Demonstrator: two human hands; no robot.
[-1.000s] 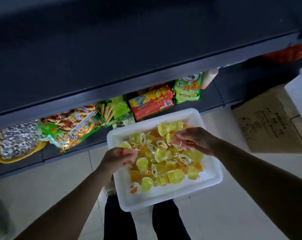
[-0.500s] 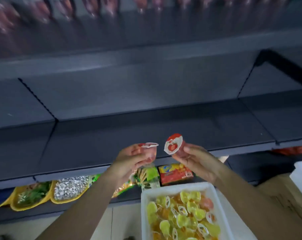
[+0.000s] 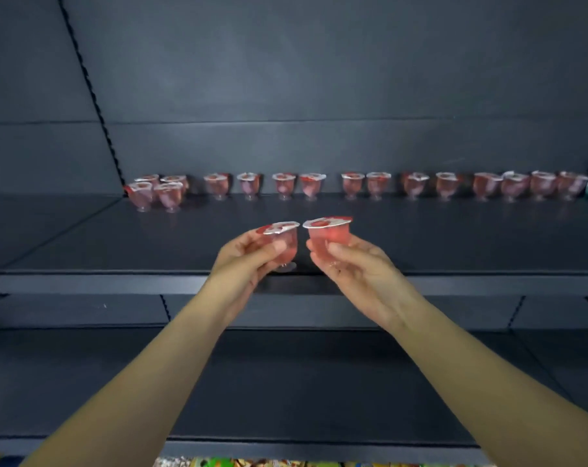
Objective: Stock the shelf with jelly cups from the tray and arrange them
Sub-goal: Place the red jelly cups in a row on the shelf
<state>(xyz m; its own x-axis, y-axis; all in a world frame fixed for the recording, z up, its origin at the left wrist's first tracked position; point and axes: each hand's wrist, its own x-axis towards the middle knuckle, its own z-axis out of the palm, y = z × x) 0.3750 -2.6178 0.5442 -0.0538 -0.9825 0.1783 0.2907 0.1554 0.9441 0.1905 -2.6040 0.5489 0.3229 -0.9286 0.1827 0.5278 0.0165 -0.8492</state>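
Each grip pinches one pink jelly cup, left hand (image 3: 248,254) and right hand (image 3: 349,261).

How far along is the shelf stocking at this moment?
Done: a row of red jelly cups stands along the back of the shelf. In hand: the left hand and right hand each grip one more cup. Left: placing both; the tray is out of view.
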